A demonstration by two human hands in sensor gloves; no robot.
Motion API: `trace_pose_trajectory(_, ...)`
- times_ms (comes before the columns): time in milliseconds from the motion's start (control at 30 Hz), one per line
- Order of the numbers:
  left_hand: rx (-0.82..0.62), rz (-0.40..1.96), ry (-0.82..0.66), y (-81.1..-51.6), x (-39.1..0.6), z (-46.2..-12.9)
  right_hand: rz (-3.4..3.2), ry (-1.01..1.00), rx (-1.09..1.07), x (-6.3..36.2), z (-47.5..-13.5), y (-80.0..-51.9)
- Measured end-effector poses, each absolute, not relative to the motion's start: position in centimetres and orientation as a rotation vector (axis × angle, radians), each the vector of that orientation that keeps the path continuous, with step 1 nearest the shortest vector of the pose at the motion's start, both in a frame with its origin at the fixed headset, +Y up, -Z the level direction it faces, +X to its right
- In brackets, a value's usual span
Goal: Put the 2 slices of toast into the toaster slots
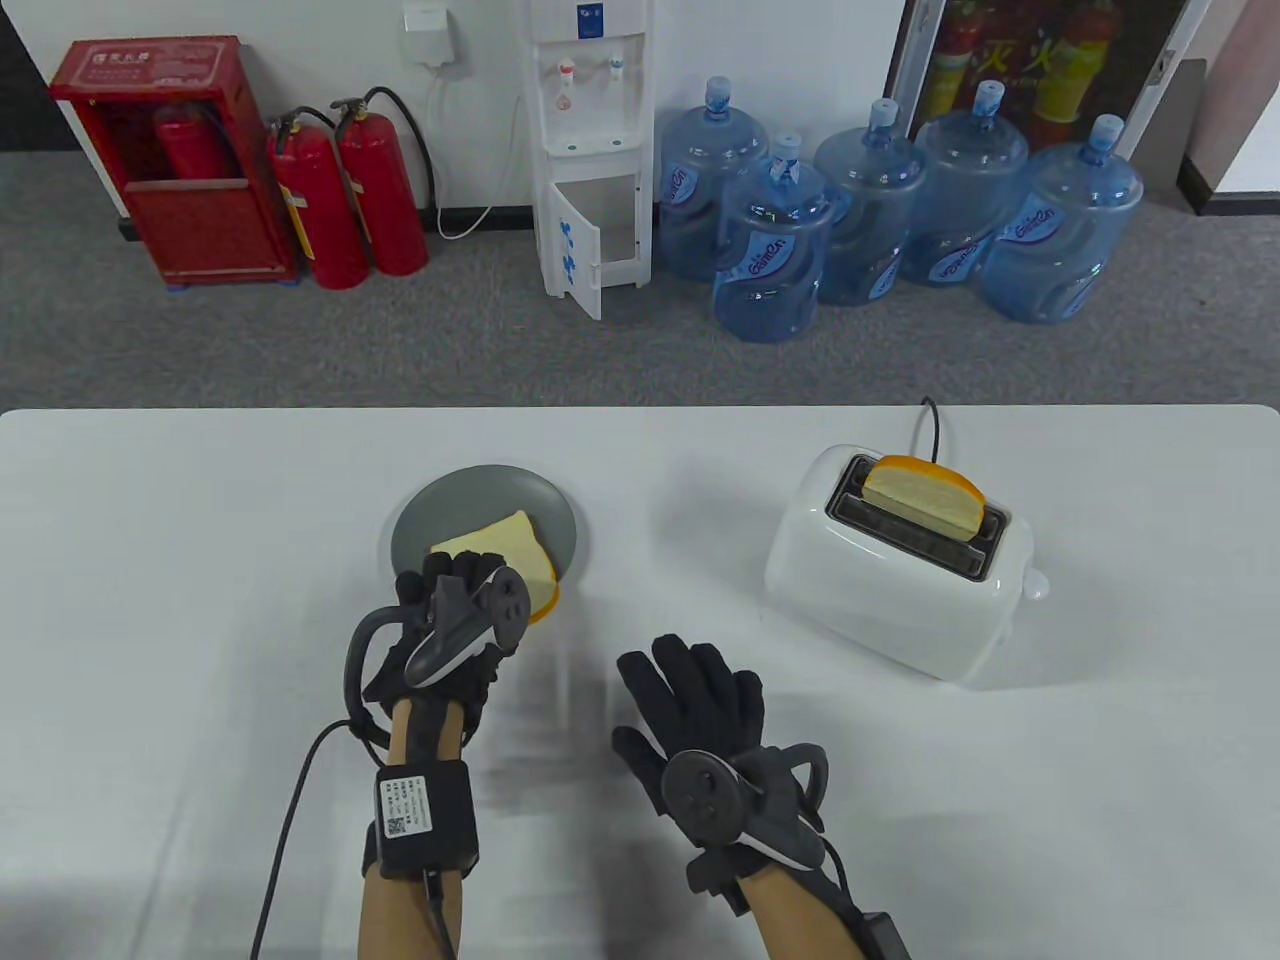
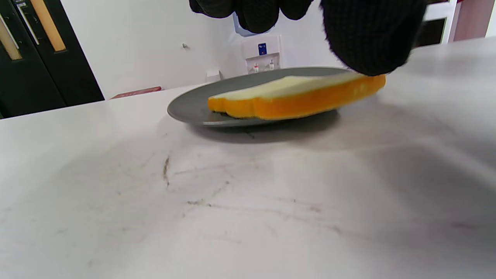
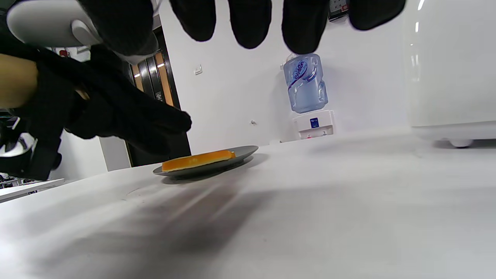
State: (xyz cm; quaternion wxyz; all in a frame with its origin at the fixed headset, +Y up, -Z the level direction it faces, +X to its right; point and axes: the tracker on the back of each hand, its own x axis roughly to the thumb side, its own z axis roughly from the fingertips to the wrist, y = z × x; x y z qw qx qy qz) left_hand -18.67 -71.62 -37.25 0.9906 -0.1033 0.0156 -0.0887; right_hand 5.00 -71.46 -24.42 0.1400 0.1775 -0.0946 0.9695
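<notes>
One slice of toast [image 1: 925, 495] stands in the far slot of the white toaster [image 1: 890, 580] at the right; the near slot shows empty. The other slice [image 1: 505, 550] lies flat on a grey plate [image 1: 470, 495], its near corner past the rim. My left hand [image 1: 450, 580] hovers over that near corner with loosely bent fingers. In the left wrist view its thumb [image 2: 372, 35] overlaps the slice's [image 2: 294, 97] end, while the right wrist view shows a gap between hand and slice [image 3: 197, 159]. My right hand [image 1: 690, 680] is spread open low over the table, holding nothing.
The toaster's black cord [image 1: 935, 425] runs off the table's far edge. Bare white tabletop [image 1: 200, 600] lies to the left and between plate and toaster. Beyond the table stand water bottles [image 1: 770, 250], a dispenser [image 1: 590, 150] and fire extinguishers [image 1: 350, 200].
</notes>
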Motion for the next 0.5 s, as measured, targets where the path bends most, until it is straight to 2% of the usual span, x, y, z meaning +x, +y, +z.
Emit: trace_pose_trajectory(500,-0.189,-0.294,-0.004,-73.4,-17.7,-38.3,2.821,-0.249,0.484,5.2,-24.7,-71.4)
